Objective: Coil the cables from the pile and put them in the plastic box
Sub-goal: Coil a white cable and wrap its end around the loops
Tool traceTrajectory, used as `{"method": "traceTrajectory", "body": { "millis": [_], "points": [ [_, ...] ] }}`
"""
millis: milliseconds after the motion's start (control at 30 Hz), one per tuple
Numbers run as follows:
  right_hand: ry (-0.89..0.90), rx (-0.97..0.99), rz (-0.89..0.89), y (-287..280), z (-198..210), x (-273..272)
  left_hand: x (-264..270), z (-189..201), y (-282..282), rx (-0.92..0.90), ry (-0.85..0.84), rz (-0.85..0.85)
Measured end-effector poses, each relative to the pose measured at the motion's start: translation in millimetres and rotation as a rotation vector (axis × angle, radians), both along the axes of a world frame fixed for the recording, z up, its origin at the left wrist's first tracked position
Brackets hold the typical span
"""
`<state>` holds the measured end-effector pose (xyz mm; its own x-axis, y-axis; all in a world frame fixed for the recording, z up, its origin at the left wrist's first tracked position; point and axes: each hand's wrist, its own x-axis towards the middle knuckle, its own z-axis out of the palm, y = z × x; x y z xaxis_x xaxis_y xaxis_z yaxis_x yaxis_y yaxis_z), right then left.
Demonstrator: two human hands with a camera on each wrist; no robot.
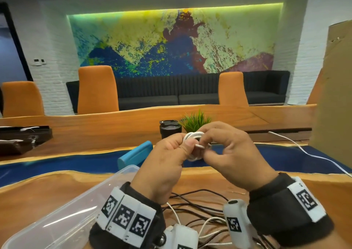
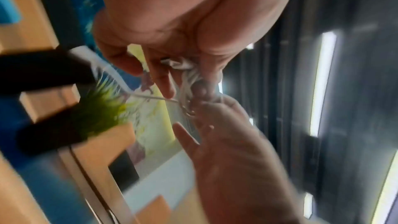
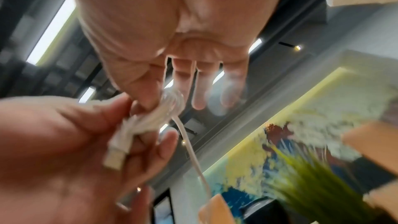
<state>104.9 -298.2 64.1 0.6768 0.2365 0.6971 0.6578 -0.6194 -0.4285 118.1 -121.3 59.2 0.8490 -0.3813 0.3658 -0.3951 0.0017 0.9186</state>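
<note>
A small coil of white cable (image 1: 194, 144) is held up above the table between both hands. My left hand (image 1: 187, 142) grips the coil from the left, thumb on top. My right hand (image 1: 204, 142) pinches it from the right with thumb and forefinger, its other fingers spread. In the right wrist view the coil (image 3: 168, 108) shows a USB plug (image 3: 115, 154) against the left palm and a loose strand (image 3: 193, 152) hanging down. The left wrist view is blurred and shows the coil (image 2: 183, 65) at the left fingertips. The clear plastic box (image 1: 62, 210) stands at lower left. The pile of black and white cables (image 1: 200, 207) lies under my wrists.
A blue lid (image 1: 133, 153) lies beyond the box. A black cup (image 1: 168, 129) and a small green plant (image 1: 196, 120) stand behind the hands. A loose white cable (image 1: 304, 150) runs across the table at right, by a tall cardboard sheet (image 1: 335, 96).
</note>
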Motion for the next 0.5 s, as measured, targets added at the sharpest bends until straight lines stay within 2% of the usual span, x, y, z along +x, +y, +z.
{"method": "traceTrajectory", "body": {
  "millis": [133,233,300,367,467,500],
  "points": [
    [0.475,0.423,0.313,-6.4,12.0,-8.7,-1.5,-0.1,-0.8,0.261,-0.401,0.068],
    [0.67,0.683,0.419,-5.2,14.5,-14.3,-1.3,3.5,5.7,0.465,-0.6,0.23],
    [0.69,0.822,0.401,-7.3,18.5,-16.8,0.4,5.9,13.3,0.626,-0.655,0.349],
    [0.668,0.88,0.352,-12.1,25.2,-18.4,2.4,5.2,18.2,0.771,-0.574,0.405],
    [0.599,0.869,0.38,-14.9,31.3,-21.9,3.7,-2.4,14.5,0.892,-0.585,0.333],
    [0.56,0.819,0.331,-15.0,30.6,-21.8,4.0,-4.9,12.1,0.904,-0.606,0.299]
  ]
}}
